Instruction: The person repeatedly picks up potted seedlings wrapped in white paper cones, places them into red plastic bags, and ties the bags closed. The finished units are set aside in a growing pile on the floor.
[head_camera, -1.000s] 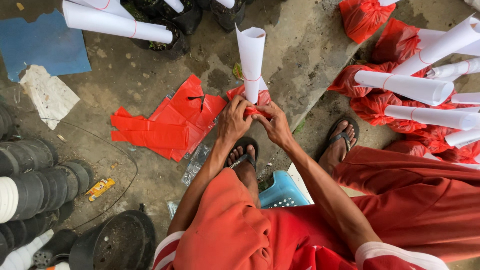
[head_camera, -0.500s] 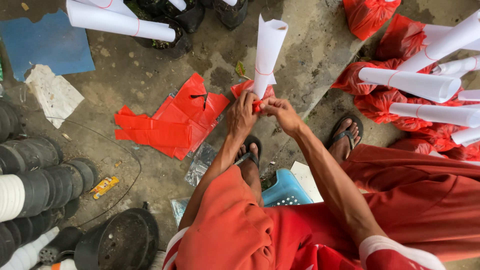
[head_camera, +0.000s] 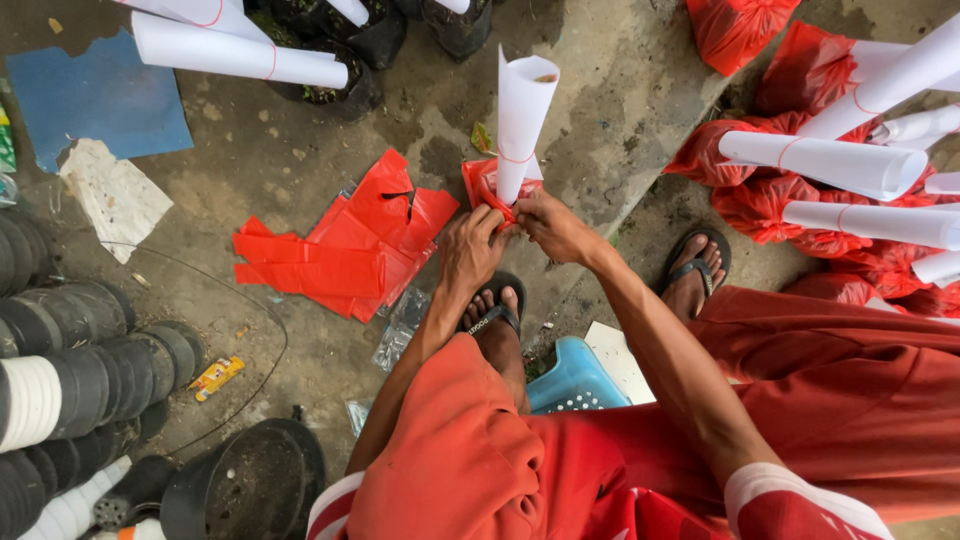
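A white paper cone (head_camera: 522, 118) stands upright with a red plastic bag (head_camera: 482, 181) gathered around its base. My left hand (head_camera: 470, 250) and my right hand (head_camera: 552, 226) both pinch the bunched red plastic at the foot of the cone, fingers closed on it. A thin red band circles the cone just above my hands. What sits inside the bag is hidden. My feet in black sandals rest on the concrete below.
A stack of flat red plastic bags (head_camera: 340, 245) lies left of my hands. Finished red bags with white paper cones (head_camera: 830, 165) pile up at right. More rolled cones (head_camera: 235, 52) lie at the top. Nested black pots (head_camera: 70, 370) and a blue stool (head_camera: 572, 382) sit nearby.
The cone has swung from leaning left to nearly upright. My hands have closed tighter on the red plastic at its base.
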